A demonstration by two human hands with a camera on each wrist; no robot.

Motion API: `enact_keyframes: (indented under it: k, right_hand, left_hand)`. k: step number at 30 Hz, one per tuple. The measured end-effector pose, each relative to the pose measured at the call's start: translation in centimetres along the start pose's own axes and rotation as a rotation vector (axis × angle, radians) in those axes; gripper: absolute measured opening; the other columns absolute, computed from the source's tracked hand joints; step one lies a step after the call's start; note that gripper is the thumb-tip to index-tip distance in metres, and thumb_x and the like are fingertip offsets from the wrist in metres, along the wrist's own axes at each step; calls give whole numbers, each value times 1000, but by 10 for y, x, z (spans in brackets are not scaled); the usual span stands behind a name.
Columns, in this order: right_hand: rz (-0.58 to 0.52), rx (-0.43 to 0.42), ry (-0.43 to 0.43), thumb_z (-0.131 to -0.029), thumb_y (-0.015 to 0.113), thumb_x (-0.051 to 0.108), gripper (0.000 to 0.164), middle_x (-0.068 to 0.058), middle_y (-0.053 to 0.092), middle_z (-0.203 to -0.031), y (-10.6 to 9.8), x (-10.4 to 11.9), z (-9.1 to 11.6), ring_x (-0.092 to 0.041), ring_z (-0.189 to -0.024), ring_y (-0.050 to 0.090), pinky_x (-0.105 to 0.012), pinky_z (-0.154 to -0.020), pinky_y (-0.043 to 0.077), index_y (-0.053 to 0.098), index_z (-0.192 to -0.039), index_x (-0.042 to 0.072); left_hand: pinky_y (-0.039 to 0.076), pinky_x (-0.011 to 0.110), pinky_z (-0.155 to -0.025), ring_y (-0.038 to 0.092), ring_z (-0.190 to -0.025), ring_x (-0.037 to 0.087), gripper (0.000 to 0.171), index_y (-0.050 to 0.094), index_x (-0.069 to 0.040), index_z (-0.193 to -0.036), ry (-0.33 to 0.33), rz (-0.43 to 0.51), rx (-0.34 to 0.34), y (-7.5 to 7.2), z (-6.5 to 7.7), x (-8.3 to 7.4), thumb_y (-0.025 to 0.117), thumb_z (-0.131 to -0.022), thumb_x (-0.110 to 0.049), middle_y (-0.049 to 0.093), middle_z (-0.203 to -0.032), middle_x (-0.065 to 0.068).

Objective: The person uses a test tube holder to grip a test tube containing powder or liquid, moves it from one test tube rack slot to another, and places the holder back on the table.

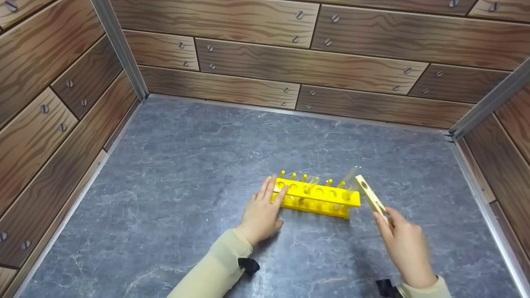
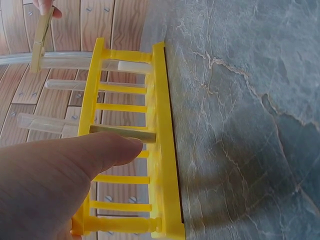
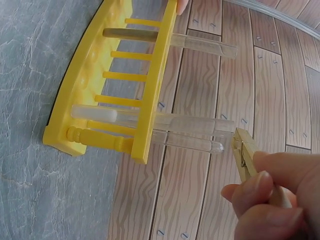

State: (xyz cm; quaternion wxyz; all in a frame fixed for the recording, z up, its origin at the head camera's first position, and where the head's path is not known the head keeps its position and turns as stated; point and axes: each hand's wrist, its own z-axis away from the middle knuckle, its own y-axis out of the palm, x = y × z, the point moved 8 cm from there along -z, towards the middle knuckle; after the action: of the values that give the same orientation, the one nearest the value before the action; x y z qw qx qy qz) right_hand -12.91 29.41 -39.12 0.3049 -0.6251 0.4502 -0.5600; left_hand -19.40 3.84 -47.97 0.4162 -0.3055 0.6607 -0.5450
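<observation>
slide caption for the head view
Left hand resting on a yellow test tube rack, right hand holding a wooden clip beside it.

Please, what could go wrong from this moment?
The wooden clip is right by the mouth of the white-filled tube; a weak pinch there might let the tube slip and spill. The upside-down tube close beside it could get knocked. The left hand rests at one end of the rack, so the other end may swing.
</observation>
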Motion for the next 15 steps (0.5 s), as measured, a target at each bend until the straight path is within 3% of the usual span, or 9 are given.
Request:
enact_keyframes:
  k: [15]
  right_hand:
    - [3, -5, -28, -94, 54, 28, 39, 1, 42, -51, -1, 6, 1, -12, -36, 32, -22, -32, 27, 61, -111, -7]
  left_hand:
    - [35, 50, -102, 7, -140, 34, 90, 20, -16, -150, 8, -12, 6, 1, 0, -1, 69, -79, -42, 5, -154, 21]
